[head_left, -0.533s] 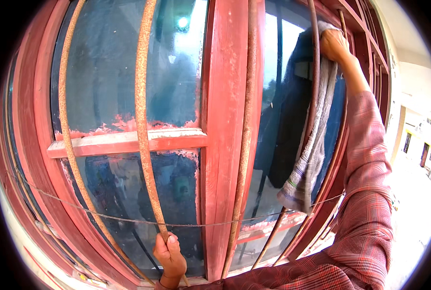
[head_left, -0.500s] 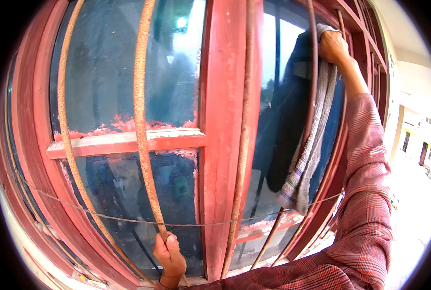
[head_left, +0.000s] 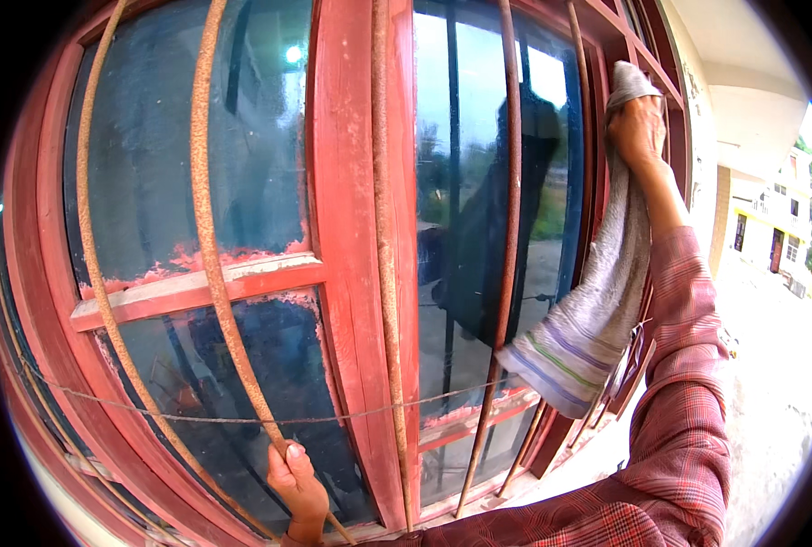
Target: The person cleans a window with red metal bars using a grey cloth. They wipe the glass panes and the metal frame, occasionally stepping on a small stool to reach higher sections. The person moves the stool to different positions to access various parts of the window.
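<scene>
At the lower left, my left hand [head_left: 298, 485] is wrapped round a rusty window bar [head_left: 216, 264]. High on the right, my right hand [head_left: 639, 133] grips a grey cloth [head_left: 606, 273] near its top end. The cloth hangs down below the fist, its lower end with purple and green stripes swung out to the left, in front of the bars. Behind the bars is a dark glass pane [head_left: 479, 155] in a red wooden frame [head_left: 349, 182]; the pane carries a dark reflection. My right hand is beside the frame's right edge.
More rusty bars [head_left: 383, 228] run up and down before the window. A thin wire [head_left: 269, 420] crosses them low down. Red paint smears edge the left panes above a crosspiece [head_left: 196, 284]. Beyond on the right lie pale ground [head_left: 770, 392] and a building [head_left: 780, 219].
My right hand has drawn the cloth from the glass to the frame's right side, and the cloth's lower end has swung outward. The view has turned right; my left hand keeps its bar.
</scene>
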Available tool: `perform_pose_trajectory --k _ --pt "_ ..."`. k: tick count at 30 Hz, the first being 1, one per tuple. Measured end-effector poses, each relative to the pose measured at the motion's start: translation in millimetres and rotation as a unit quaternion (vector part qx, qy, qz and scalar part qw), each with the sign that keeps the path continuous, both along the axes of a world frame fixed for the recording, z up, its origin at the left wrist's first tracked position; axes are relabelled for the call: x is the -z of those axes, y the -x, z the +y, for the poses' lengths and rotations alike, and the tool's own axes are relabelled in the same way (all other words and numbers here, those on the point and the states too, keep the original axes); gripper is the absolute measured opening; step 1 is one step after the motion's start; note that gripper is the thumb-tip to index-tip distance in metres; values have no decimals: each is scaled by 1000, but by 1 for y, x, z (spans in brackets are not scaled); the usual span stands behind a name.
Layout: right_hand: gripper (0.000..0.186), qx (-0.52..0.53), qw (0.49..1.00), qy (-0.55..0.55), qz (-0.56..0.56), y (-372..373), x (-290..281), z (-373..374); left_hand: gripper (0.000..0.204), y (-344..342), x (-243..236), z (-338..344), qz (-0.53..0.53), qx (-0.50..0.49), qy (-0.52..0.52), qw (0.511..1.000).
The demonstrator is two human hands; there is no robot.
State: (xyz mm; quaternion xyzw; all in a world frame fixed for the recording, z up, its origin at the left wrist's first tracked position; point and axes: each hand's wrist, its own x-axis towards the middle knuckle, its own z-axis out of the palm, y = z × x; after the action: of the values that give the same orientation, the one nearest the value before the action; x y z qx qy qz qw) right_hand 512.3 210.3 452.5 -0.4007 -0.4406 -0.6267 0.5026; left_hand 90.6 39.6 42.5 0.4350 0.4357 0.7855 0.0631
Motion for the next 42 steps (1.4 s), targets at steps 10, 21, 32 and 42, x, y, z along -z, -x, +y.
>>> perform_pose_trajectory --k 10,21,32,42 --pt "51 -84 970 179 -140 1 -23 48 23 -2 11 9 -15 -53 -15 998" --pt "26 -32 989 116 -82 12 -75 78 39 2 15 -1 25 -177 81 980" --pt "13 58 972 218 -69 -36 -34 57 26 -2 7 9 -4 -63 32 997" --pt "50 122 964 149 184 -106 -2 -58 22 3 6 8 -36 40 11 998"
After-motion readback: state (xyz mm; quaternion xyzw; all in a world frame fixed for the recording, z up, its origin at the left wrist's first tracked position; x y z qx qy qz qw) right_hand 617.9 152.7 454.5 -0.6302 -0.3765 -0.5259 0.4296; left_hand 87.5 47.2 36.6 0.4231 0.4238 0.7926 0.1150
